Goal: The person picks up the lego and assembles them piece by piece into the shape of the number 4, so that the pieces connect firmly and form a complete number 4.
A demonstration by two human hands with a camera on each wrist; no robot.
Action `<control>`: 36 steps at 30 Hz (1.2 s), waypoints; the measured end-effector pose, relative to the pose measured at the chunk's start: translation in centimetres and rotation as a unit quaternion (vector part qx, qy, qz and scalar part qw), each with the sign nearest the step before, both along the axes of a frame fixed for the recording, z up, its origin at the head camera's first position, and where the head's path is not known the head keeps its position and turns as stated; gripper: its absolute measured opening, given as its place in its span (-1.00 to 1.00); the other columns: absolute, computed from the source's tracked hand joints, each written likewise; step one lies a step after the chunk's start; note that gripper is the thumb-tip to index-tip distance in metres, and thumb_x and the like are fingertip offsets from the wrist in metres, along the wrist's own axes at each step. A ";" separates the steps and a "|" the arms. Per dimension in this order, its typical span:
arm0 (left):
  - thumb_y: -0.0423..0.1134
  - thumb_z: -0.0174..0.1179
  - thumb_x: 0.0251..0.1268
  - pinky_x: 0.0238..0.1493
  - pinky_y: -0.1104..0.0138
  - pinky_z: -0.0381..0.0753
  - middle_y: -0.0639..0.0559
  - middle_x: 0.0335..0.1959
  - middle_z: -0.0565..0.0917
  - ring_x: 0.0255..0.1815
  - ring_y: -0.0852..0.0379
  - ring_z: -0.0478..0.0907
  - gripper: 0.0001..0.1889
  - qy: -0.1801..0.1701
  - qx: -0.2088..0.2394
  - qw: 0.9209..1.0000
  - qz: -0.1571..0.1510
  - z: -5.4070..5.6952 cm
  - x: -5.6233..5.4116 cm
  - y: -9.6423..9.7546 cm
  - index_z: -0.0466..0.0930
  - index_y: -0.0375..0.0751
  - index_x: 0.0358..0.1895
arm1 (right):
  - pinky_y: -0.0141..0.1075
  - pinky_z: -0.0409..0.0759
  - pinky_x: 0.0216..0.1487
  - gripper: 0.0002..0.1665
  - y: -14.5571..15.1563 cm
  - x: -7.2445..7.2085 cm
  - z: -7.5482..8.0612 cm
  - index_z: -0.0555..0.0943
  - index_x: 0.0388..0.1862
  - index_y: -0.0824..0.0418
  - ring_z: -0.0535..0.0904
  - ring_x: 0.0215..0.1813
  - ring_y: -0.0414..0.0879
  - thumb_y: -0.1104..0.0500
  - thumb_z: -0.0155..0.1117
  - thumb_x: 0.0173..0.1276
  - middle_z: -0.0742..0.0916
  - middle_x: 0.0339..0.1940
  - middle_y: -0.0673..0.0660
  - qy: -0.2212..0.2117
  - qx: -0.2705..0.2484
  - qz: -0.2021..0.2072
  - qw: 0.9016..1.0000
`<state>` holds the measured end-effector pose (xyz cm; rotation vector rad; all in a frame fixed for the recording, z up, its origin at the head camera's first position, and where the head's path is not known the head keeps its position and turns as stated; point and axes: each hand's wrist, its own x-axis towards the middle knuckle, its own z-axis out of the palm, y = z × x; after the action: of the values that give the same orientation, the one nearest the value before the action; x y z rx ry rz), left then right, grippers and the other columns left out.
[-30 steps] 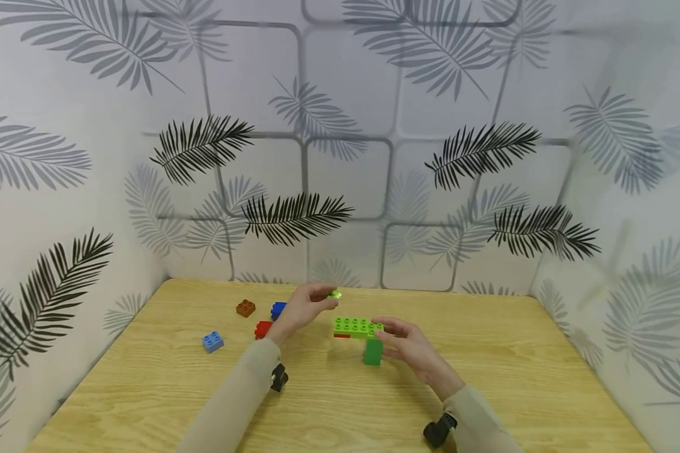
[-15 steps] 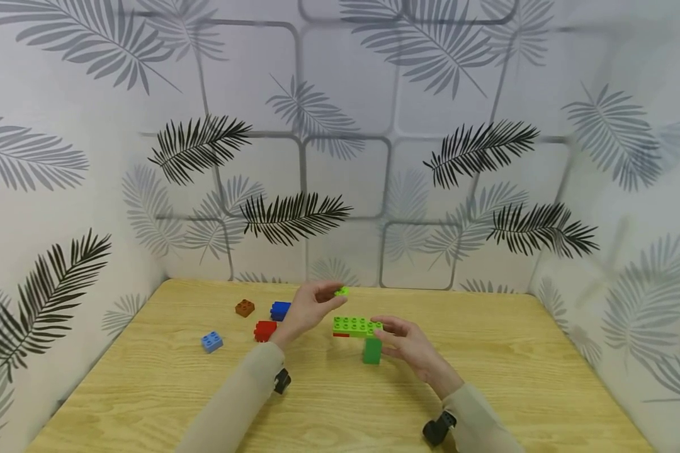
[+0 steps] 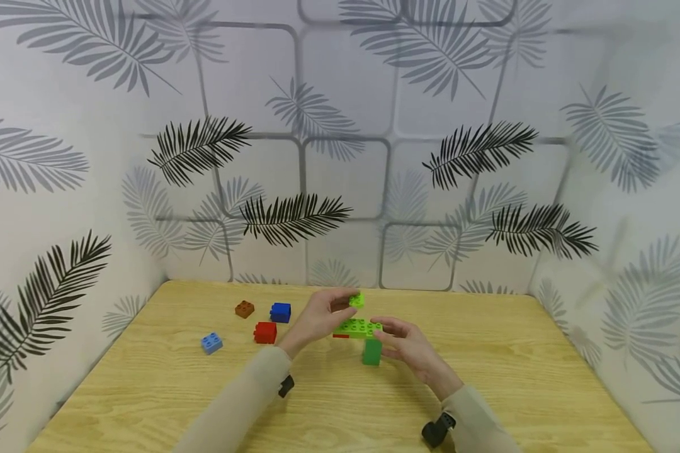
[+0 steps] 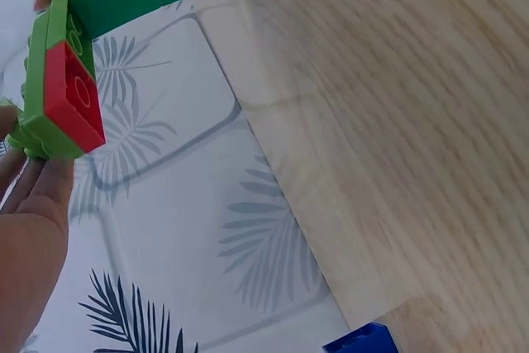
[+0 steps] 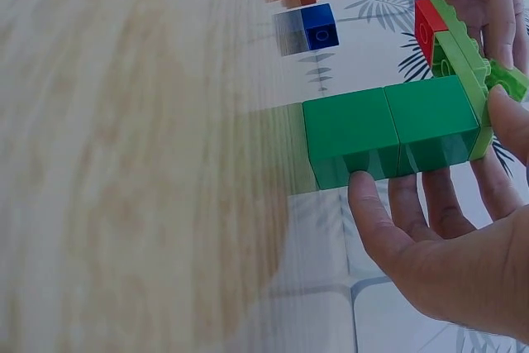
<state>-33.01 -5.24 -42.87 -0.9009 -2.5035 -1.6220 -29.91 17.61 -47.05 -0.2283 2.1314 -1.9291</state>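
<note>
My left hand [image 3: 316, 319] pinches a small lime-green toy building brick [image 3: 357, 301] just above and behind a long lime brick [image 3: 361, 327]. The long brick lies flat across two stacked dark green blocks [image 5: 388, 131] and overhangs them to the left. Below its overhanging end sits a red brick [image 4: 74, 97], showing a hollow underside in the left wrist view. My right hand [image 3: 416, 353] grips this structure from the right, thumb at the lime brick and fingers against the green blocks. The left fingers partly cover the long brick in the head view.
On the left of the wooden table [image 3: 147, 390] lie a red brick piece [image 3: 265, 333], a blue one [image 3: 280, 313], a brown brick [image 3: 245, 309] and a light blue brick [image 3: 211, 343]. A leaf-patterned wall covering [image 3: 340, 245] stands behind and at both sides.
My left hand has moved to the right with the small lime brick, from left of the long brick to above it. The right hand and the structure have stayed in place.
</note>
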 end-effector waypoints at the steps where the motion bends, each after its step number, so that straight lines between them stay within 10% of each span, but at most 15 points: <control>1: -0.26 0.20 0.40 0.08 0.28 0.63 -0.10 0.21 0.61 0.12 0.00 0.64 -0.56 0.009 -0.005 1.000 -0.006 -0.1 0.0 0.1 0.49 -0.20 0.31 | 0.01 0.54 0.22 -0.42 0.0 0.0 0.0 0.47 0.36 0.16 0.57 0.11 -0.12 -0.01 0.24 0.43 0.56 0.22 0.19 0.000 0.000 0.001 1.000; 10: -0.29 0.30 0.30 -0.01 0.30 0.67 -0.12 0.08 0.69 -0.03 0.07 0.69 -0.58 0.071 -0.044 0.995 -0.055 -0.4 0.2 1.1 0.58 -0.27 0.21 | -0.01 0.55 0.22 -0.39 -0.1 -0.1 0.0 0.45 0.37 0.21 0.58 0.18 -0.05 0.00 0.27 0.41 0.54 0.30 0.25 -0.006 -0.007 -0.002 1.000; 22: -0.29 0.34 0.24 -0.06 0.45 0.63 -0.05 0.04 0.71 -0.02 0.05 0.67 -0.63 0.053 -0.079 0.992 -0.077 -0.2 0.6 2.0 0.65 -0.16 0.14 | -0.05 0.58 0.20 -0.40 0.0 -0.2 -0.2 0.45 0.35 0.23 0.57 0.19 -0.04 0.04 0.28 0.40 0.55 0.28 0.24 -0.002 -0.007 -0.001 1.000; 36: -0.26 0.32 0.29 -0.04 0.44 0.61 0.03 0.04 0.71 -0.03 0.21 0.66 -0.63 0.079 -0.120 0.988 -0.057 -0.7 0.8 2.2 0.64 -0.12 0.16 | -0.03 0.49 0.30 -0.34 0.8 -0.1 -0.1 0.30 0.47 0.27 0.48 0.32 -0.01 0.06 0.17 0.49 0.40 0.43 0.31 0.020 -0.011 0.075 0.997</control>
<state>-32.24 -3.00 -43.61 -1.1667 -2.6156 -1.2343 -30.01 18.44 -47.14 -0.4211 2.0544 -1.8790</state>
